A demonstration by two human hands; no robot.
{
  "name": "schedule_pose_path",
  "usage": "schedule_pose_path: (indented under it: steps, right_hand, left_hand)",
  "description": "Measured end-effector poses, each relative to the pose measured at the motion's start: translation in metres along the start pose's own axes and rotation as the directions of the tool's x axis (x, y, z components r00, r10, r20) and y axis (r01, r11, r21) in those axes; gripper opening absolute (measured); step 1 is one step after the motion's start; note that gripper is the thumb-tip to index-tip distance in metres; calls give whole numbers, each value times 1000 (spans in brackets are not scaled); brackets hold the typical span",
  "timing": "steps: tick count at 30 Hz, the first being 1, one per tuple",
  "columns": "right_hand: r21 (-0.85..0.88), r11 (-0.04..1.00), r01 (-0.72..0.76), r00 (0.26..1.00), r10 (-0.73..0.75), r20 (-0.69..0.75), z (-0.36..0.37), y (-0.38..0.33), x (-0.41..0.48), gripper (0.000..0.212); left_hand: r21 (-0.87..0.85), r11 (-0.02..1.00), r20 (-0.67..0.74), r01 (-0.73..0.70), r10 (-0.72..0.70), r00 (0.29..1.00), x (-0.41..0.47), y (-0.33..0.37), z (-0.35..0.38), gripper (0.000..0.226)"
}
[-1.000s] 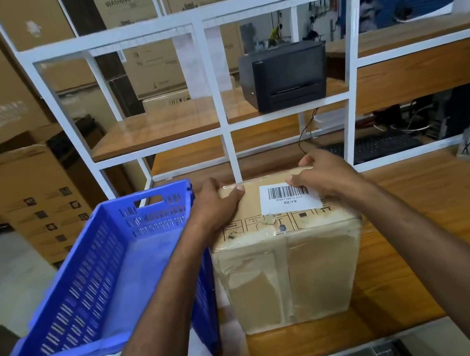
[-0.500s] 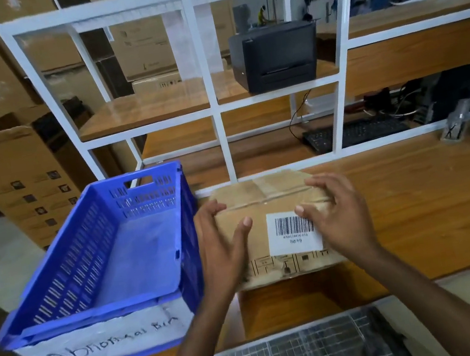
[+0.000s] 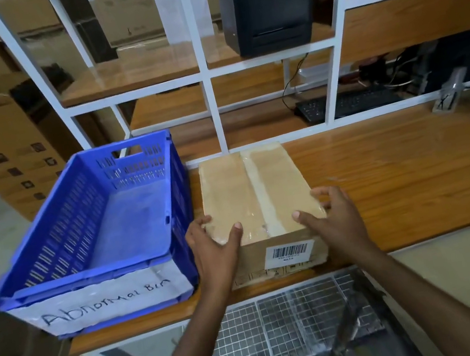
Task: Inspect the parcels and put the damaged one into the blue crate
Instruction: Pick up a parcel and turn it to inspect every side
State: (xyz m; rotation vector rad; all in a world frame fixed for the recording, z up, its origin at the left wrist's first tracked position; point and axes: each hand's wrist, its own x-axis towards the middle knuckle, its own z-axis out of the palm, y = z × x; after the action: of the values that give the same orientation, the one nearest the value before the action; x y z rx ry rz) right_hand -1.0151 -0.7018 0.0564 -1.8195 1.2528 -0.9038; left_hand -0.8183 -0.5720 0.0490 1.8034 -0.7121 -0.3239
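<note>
A taped brown cardboard parcel [image 3: 256,193] lies flat on the wooden table, its taped seam facing up and a white barcode label on the side toward me. My left hand [image 3: 213,250] grips its near left corner, thumb on top. At the near right corner, my right hand [image 3: 331,221] holds it the same way. The blue crate [image 3: 40,258] stands just left of the parcel with nothing inside; a white label on its front reads "Abnormal Bin".
A white metal frame [image 3: 209,89] with wooden shelves rises behind the parcel, holding a black printer [image 3: 268,15]. A keyboard [image 3: 348,103] lies further back. Large cardboard boxes [image 3: 4,146] stand at the left. A wire mesh rack [image 3: 288,326] sits below the table's front edge.
Both hands have tipped the parcel toward me, from standing on end to lying flat. The barcode label went from the top to the near side; the taped face is now up.
</note>
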Motion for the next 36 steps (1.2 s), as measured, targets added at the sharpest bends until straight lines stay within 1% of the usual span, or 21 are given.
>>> schedule_pose_path:
  steps: [2,3,4,5,7,10,12,14,17,21,27,30,32,33,36]
  right_hand:
    - [13,996,-92,989,90,120,-4,-7,14,90]
    - [40,988,-150,975,141,173,-6,-10,18,104]
    - [60,979,-197,960,180,216,-8,-13,22,112]
    - [60,970,-235,945,213,248,-7,-12,25,116]
    - [31,973,-228,943,213,255,-5,-9,26,111]
    - [8,978,-210,950,202,237,-6,-10,31,97]
    - [-32,973,-228,933,228,279,-6,-9,38,97]
    - [-106,972,-208,921,231,312,-6,-12,49,94]
    - [-160,976,-151,936,193,294,1,-23,70,88]
    - [-240,968,-80,962,138,237,19,-28,95,79]
    - [-293,947,-131,955,200,220,36,-22,115,87]
    - [-316,935,-160,931,249,265,37,-28,131,92]
    - [-300,945,-127,928,220,301,38,-35,145,89]
    - [-282,954,-104,934,191,303,40,-37,152,85]
    - [-273,959,-75,956,147,256,53,-43,170,80]
  left_hand:
    - [-17,996,123,86,-83,989,16,4,-8,88]
    - [-3,994,173,110,-108,979,19,7,-11,98]
    - [19,993,205,120,-121,971,22,10,-11,103]
    - [54,990,221,127,-136,966,25,8,-8,106]
    - [100,987,218,123,-142,965,26,4,-4,107]
    - [100,987,219,123,-143,965,27,2,-3,106]
    - [97,986,254,139,-160,954,30,2,-6,107]
    - [120,984,284,128,-158,946,39,8,-7,108]
    - [182,977,210,112,-150,966,65,20,0,98]
    - [265,960,179,91,-142,974,93,30,17,85]
    - [355,933,143,65,-123,982,101,22,27,79]
    - [365,925,193,107,-188,963,116,21,26,89]
    - [348,927,230,141,-230,945,131,25,27,98]
    - [340,929,219,149,-232,948,137,28,28,97]
    - [323,936,156,140,-198,968,156,34,37,82]
